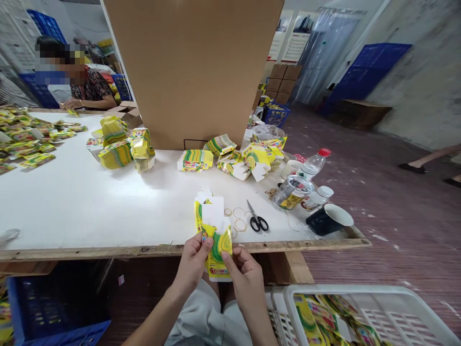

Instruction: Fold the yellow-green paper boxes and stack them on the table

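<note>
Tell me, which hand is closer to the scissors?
Right. The right hand is just below the scissors and a little to their left, pinching the yellow carton. The left hand pinches the carton's other side, farther off to the scissors' left.

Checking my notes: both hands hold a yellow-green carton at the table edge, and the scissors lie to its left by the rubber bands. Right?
Not quite: the head view shows the scissors right of the carton, not left. The left hand and right hand do hold it at the table edge, and the rubber bands lie by the scissors.
</note>
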`<state>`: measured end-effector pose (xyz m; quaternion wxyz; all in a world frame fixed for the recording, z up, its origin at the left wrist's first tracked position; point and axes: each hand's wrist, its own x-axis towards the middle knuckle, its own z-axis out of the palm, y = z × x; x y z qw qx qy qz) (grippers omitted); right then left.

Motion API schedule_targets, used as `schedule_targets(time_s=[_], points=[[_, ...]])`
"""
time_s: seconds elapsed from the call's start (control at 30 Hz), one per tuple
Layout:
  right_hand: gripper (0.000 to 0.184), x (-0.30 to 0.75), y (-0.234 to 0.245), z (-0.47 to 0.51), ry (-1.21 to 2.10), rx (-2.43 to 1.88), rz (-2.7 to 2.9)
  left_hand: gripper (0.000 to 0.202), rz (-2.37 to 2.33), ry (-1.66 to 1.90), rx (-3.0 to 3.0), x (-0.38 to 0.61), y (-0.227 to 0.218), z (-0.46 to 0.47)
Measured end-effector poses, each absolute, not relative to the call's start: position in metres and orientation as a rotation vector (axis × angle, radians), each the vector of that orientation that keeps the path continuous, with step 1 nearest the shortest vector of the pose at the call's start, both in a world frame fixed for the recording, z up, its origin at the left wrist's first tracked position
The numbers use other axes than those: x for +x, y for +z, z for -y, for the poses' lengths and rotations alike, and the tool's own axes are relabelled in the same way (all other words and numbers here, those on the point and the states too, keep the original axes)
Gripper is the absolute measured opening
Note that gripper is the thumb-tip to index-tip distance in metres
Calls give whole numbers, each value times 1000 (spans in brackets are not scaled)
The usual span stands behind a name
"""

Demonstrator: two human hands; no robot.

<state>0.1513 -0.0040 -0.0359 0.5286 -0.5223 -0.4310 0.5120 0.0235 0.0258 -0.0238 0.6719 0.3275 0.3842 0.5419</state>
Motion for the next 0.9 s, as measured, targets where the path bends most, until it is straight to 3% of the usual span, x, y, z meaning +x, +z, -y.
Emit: schedule_targets(time_s=[0.1, 0.23, 0.4, 0.6, 0.67, 0.8, 0.9], points=[[34, 151, -41, 4, 1168, -1268, 1030, 41, -904, 1242, 820, 22, -26, -24], [28, 155, -38, 2, 1164, -1243, 1112, 63, -934, 1253, 932, 15, -25, -20], [48, 166, -25, -5, 1172, -1113, 1160, 56, -786, 1076, 1064, 2, -15, -17], [18, 184, -8, -11, 1267, -1102, 1279, 40, -648, 920, 958, -3, -12, -13], [18, 185, -8, -11, 1180, -1131, 1303, 43, -612, 924, 938, -2, -12, -12], [14, 185, -13, -11, 1009, -1148, 1240, 70, -617, 937, 938, 0, -14, -12], [20, 188, -13, -10, 906, -1155, 1286, 54, -695, 920, 1014, -1, -17, -14]])
